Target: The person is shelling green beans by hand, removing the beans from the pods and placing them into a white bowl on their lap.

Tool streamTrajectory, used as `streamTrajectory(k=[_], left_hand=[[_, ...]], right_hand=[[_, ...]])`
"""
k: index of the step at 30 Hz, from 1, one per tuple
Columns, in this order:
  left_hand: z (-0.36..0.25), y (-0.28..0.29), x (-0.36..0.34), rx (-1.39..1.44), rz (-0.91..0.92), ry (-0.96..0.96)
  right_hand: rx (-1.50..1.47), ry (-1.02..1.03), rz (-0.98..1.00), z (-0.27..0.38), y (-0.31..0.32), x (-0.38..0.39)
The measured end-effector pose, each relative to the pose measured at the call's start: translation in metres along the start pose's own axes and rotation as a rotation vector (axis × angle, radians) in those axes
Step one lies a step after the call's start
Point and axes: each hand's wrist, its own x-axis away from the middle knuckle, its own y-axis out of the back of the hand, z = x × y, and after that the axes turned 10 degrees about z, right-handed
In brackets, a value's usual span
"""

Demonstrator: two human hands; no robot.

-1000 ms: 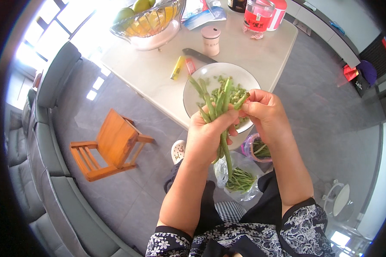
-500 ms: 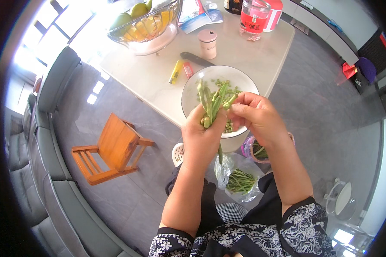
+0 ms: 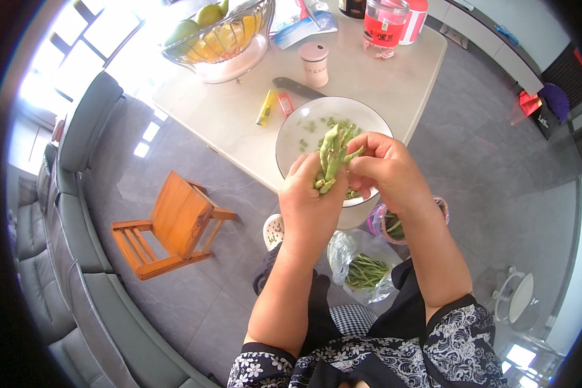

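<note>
A bunch of green bean pods (image 3: 333,155) sticks up out of my left hand (image 3: 312,204), whose fingers wrap round it. My right hand (image 3: 389,169) pinches the end of one pod at the bunch's right side, thumb against fingers. Both hands are over the near part of a white bowl (image 3: 292,137) with a dark rim. Short green pieces (image 3: 335,123) lie scattered in the bowl, partly hidden by my hands. Below, between my knees, a clear plastic bag (image 3: 340,249) stands open with long thin green beans (image 3: 366,270) in it.
A knife (image 3: 297,88), a pink lidded cup (image 3: 315,64) and a yellow lighter-sized item (image 3: 266,107) lie beyond the bowl on the table (image 3: 220,123). A wire fruit basket (image 3: 220,39) stands far left. A pink-rimmed bin (image 3: 394,223) is below my right forearm; a wooden chair (image 3: 184,216) stands left.
The pods in my left hand have shifted and now look shorter and more bunched. The long pod end that hung below my left hand no longer shows. My right hand stays beside them.
</note>
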Motion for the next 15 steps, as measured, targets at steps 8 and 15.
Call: streamTrajectory(k=[8,15], left_hand=[[-0.003,0.012,-0.003,0.267,-0.025,0.268],[-0.008,0.014,-0.002,0.381,0.134,0.356]], right_hand=[[0.763,0.309,-0.201,-0.011,0.015,-0.004],[0.264,0.053,-0.067,0.006,0.001,0.006]])
